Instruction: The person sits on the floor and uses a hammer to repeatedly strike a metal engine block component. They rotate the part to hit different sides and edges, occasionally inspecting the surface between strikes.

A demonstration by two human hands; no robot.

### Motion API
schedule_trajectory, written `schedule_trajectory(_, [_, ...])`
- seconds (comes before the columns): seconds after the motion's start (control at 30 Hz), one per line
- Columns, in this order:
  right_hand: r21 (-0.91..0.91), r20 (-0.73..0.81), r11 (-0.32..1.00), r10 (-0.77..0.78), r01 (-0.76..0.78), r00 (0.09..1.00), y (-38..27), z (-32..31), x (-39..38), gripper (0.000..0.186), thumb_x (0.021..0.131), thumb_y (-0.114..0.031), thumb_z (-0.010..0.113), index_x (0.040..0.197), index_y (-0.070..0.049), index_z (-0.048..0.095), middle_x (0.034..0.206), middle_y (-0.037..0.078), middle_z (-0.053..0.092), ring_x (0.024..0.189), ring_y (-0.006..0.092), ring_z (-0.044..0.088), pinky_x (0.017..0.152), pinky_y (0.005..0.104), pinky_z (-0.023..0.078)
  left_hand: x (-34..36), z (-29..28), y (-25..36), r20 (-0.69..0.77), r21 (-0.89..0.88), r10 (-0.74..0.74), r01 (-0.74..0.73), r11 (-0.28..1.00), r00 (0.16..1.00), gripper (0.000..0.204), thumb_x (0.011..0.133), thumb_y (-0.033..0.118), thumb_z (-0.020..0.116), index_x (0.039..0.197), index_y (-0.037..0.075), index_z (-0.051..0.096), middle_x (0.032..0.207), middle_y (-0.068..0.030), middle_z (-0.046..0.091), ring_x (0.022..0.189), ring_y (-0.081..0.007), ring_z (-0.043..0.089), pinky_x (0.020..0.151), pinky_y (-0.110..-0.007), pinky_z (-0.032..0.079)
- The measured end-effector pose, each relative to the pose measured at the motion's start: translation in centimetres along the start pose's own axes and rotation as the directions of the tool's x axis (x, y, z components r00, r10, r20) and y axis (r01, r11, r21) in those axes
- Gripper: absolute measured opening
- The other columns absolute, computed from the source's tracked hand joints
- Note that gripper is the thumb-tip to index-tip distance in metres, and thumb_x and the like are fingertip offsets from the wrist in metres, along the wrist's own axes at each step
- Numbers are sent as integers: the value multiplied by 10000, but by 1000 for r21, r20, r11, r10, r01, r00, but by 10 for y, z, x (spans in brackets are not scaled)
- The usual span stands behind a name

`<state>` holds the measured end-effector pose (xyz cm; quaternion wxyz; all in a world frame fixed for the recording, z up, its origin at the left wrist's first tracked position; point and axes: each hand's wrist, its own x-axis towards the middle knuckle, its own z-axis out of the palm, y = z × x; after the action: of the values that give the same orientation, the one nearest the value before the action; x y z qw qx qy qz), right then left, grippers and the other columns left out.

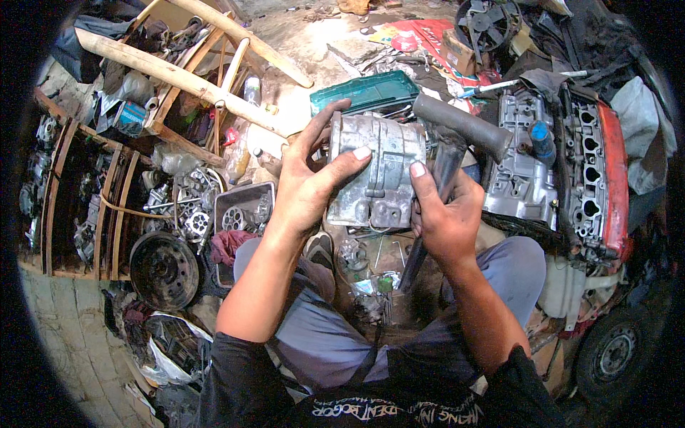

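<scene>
A grey cast-metal cylindrical housing [389, 158] with a raised band across its middle is held up in front of me. My left hand [310, 175] grips its left side, thumb over the face and fingers spread behind. With my right hand [449, 214] I hold a hammer [464, 127] by its dark handle, its thick cylindrical head up beyond the housing. The right thumb presses on the housing's right edge. My right fingers are partly hidden behind the handle. Beyond the housing lies a green plastic case [367, 91].
On the right stand a silver engine cover [526, 160] and a cylinder head [591, 153]. At left are a grey bin [246, 196], a dark round wheel [164, 269] and wooden racks [110, 207] of parts. A wooden frame [178, 73] leans in at upper left. Small tools [385, 257] lie between my knees.
</scene>
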<state>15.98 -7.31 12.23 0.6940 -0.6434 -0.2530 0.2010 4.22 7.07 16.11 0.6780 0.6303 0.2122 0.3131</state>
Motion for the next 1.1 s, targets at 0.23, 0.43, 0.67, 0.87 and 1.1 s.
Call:
schedule_trajectory(0.23, [-45,-1,996,-73,72,997,1,2,1,170,942,-142,718,924,27,709,696,5,658,615,62,546,557,290,457,-2,-2,-1,-34,137,130,-125,983,991,732,760,140,833,1424,27,547,1280,-160,638,1144,-209,629,1014,-349,489])
schedule_trajectory(0.43, [-31,11,996,-85,85,996,6,3,1,175,944,-148,719,926,25,713,704,13,664,625,70,553,570,293,464,-4,1,6,-54,153,142,-133,979,988,744,745,174,846,1413,19,556,1279,-163,640,1142,-218,634,1029,-361,480])
schedule_trajectory(0.67, [-33,10,995,-91,92,996,5,4,1,178,940,-148,723,907,26,709,714,22,672,641,77,563,594,295,470,-2,-4,3,-29,119,113,-108,987,993,731,755,160,832,1415,17,553,1273,-162,644,1144,-224,631,1032,-362,474])
schedule_trajectory(0.87, [-95,0,989,-114,113,994,0,2,0,193,936,-154,734,851,14,694,675,8,636,610,76,531,555,303,434,-1,-3,5,-34,38,-29,30,999,999,688,773,140,827,1396,20,561,1249,-170,652,1107,-222,641,991,-340,495])
schedule_trajectory(1.1, [-52,-20,996,-70,69,997,2,-1,4,235,943,-159,733,776,-6,669,613,-11,582,562,73,489,511,307,403,-3,8,6,-70,-35,-213,211,977,975,674,825,218,743,1440,41,530,1254,-151,655,1143,-230,626,996,-336,482])
